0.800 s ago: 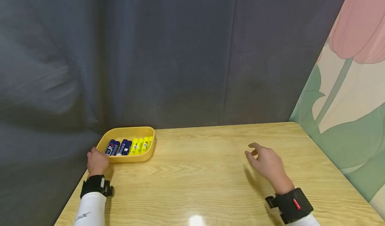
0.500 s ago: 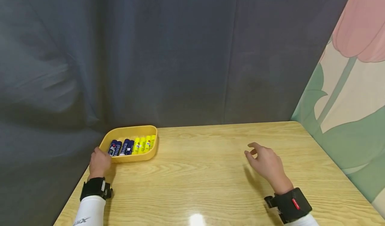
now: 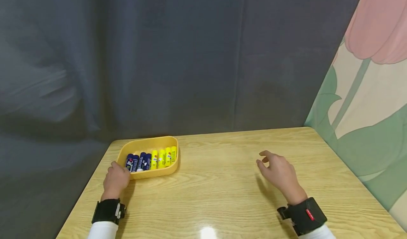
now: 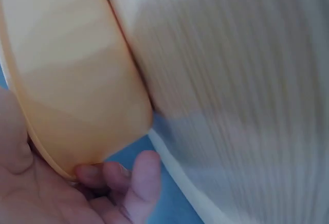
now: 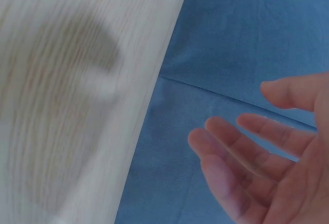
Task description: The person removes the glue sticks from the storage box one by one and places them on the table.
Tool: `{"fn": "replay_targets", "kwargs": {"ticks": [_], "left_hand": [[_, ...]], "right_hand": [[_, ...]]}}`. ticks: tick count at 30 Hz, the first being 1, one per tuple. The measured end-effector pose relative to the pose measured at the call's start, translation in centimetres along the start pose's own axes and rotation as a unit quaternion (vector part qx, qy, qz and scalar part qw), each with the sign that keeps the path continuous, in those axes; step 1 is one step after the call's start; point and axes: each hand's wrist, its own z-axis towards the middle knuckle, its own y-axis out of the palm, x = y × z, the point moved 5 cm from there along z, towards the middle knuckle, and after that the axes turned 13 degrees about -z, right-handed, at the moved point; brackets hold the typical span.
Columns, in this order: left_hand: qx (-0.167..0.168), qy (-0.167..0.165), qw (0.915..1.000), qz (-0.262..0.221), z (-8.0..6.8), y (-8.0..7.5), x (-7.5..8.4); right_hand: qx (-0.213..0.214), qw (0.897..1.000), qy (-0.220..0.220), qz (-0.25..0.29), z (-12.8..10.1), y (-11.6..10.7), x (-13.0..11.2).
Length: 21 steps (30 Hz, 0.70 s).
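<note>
Yellow tray [image 3: 152, 174] | left grip [image 3: 116, 180]: curled round near-left corner | right grip [image 3: 281, 173]: raised, released, loosely bent

Left hand [image 3: 116, 180]: grips, fingers curled
Right hand [image 3: 281, 173]: fingers a bit bent, thumb apart
Arms [image 3: 103, 230]: well apart

Head view is looking forward and down; wrist views (nearer) are sharing its wood-grain table [image 3: 206, 193], the left also its yellow tray [image 3: 153, 173].

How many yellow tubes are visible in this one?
4, side by side in the yellow tray: the first yellow tube next to the dark blue tubes, then the second, third and fourth toward the right end. Any underneath would be hidden.
</note>
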Motion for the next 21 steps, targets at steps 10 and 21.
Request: {"fn": "replay_targets", "kwargs": {"ticks": [10,21], "left_hand": [[0.015,0.002,0.9998,0.015,-1.7,2.4,1.3],[0.032,0.015,0.9985,0.041,-5.6,6.3,5.9]], "right_hand": [[-0.002,1.0,-0.019,0.012,2.2,2.9,-3.2],[-0.007,0.999,-0.03,0.011,2.1,3.8,-4.1]]}}
